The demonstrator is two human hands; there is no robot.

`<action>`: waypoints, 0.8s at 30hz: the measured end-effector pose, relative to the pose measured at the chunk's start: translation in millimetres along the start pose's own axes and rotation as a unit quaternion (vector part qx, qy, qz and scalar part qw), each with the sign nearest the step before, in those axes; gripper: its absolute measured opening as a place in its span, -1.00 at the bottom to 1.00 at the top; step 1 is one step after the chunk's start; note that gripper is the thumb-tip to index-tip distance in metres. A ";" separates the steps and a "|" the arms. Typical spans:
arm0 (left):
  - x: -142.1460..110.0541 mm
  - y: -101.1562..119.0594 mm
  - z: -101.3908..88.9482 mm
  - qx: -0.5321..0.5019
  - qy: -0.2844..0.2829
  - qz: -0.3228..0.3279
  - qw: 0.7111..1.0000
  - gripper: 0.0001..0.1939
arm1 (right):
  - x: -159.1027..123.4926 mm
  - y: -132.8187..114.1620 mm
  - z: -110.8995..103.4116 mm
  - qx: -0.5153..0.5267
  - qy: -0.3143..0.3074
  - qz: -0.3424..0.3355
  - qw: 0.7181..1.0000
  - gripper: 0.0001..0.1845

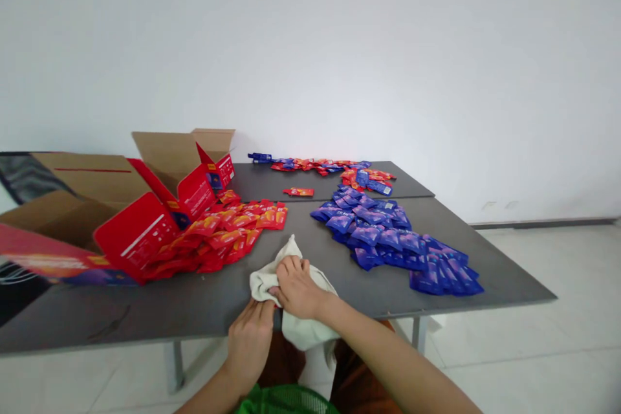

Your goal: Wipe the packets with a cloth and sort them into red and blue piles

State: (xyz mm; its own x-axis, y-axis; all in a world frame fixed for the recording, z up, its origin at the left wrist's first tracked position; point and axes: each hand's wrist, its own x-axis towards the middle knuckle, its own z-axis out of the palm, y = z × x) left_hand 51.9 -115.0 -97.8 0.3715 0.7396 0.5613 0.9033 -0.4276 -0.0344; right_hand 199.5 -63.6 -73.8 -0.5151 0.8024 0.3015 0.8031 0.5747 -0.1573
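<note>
A pale, light-green cloth point(310, 330) lies bunched at the table's front edge, part of it hanging over. My right hand point(297, 284) presses down on it with curled fingers, gripping its folds. Against the cloth's left side is my left hand point(252, 330), fingers together and bent over the table edge. A sliver of red shows between the two hands; the cloth and fingers hide the rest of that item. To the left spreads a heap of red-orange pouches point(228, 233). On the right, purple-blue pouches point(383, 229) lie in overlapping rows.
Open red cardboard boxes point(138, 233) stand along the left side, flaps up. One orange pouch point(299, 192) lies alone farther back. Mixed red and blue pouches point(323, 166) line the far end by the white wall. The dark grey table point(495, 272) ends at the right.
</note>
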 end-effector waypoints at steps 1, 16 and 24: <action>-0.5 -1.7 1.7 0.010 0.012 0.022 1.000 -0.71 | 2.2 3.0 -0.8 0.001 -0.003 0.004 1.000 -0.65; -13.0 -19.0 12.4 0.040 0.003 0.011 0.999 -0.59 | -21.8 -38.9 -3.7 -0.065 0.019 0.100 0.993 -0.83; 15.4 -37.3 -3.0 -0.090 -0.088 -0.104 0.987 -0.67 | 2.5 17.6 -17.0 -0.088 0.018 0.329 0.940 -0.74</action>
State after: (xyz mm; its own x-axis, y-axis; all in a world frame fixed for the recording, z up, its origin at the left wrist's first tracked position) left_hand 23.3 -89.2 -85.3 0.2285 0.8932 0.3872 0.9171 -0.3309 0.2222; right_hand 217.4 -54.2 -59.9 0.1188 0.9669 0.2258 0.9829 -0.0823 -0.1648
